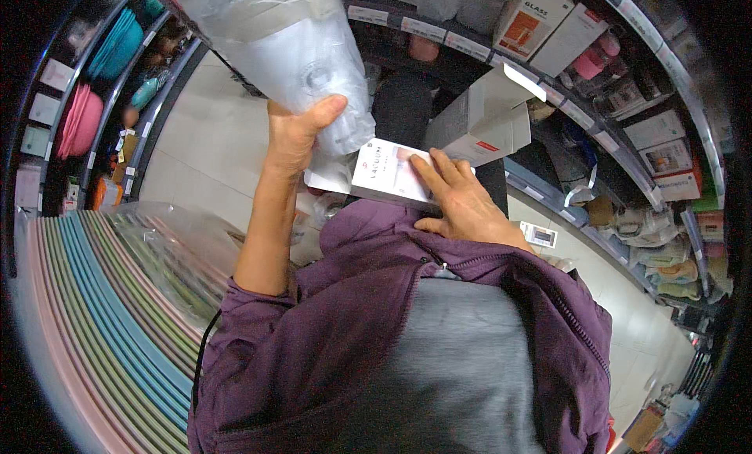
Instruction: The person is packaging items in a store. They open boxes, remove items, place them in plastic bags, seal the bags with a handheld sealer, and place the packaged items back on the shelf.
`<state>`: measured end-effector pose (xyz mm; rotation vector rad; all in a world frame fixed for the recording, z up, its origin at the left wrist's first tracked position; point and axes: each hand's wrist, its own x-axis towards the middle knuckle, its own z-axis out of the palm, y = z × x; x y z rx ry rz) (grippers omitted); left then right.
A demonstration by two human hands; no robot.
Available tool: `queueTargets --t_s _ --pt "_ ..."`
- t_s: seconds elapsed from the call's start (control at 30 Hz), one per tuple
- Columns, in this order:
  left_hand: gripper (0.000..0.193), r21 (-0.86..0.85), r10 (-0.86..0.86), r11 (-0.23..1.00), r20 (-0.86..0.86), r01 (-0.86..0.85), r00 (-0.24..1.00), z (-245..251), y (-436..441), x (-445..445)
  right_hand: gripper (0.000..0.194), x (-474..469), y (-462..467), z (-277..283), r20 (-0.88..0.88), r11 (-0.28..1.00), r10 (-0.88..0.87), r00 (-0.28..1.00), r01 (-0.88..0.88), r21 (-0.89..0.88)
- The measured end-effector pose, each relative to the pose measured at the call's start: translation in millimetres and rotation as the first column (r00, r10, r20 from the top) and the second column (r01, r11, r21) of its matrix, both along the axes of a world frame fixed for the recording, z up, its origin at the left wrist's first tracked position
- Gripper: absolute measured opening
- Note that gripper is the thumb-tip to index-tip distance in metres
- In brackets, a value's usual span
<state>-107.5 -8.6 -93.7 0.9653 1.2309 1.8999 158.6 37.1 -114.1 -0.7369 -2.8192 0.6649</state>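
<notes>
My left hand (305,128) is raised and grips a white cylindrical container (305,48) wrapped in clear plastic, its thumb lying along the side. Just below that, my right hand (461,195) holds a small white carton (385,171) printed with writing and a picture. Its fingers spread over the printed face, and its thumb is by the near edge. The carton is close to my purple jacket (329,325), and its lower side is partly hidden. Beyond my right hand, a larger white carton (470,122) has a flap sticking up.
Shelves with price labels (423,30) curve around the front and right, holding boxed goods such as a glassware box (531,19). On the left are pink bowls (82,122) on a shelf and a tall stack of coloured plastic items (111,289). Pale floor tiles (197,137) show between.
</notes>
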Motion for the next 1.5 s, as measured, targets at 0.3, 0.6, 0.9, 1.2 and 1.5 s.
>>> queueTargets --t_s 0.3,0.6,0.9,1.2,1.5 --pt "0.067 -0.013 0.000 1.000 -0.057 -0.001 0.998 -7 0 -9 0.097 -8 3 -15 -0.015 0.991 -0.135 0.991 0.134 -0.019" --pt "0.068 0.067 0.056 0.996 -0.024 -0.054 0.998 -1 -7 -22 0.083 18 -6 -6 -0.076 0.961 -0.259 0.963 0.249 -0.119" --pt "0.068 0.068 0.144 0.987 0.014 -0.145 0.989 1 -10 -33 0.080 46 -14 -1 -0.246 0.930 -0.366 0.898 0.344 -0.129" --pt "0.060 0.207 0.165 0.968 -0.101 -0.141 0.981 1 -13 -51 0.083 67 -2 4 -0.154 0.809 -0.580 0.800 0.542 -0.228" --pt "0.063 0.181 0.333 0.932 -0.091 -0.313 0.939 3 -25 -79 0.085 43 8 28 -0.199 0.658 -0.613 0.765 0.355 -0.663"
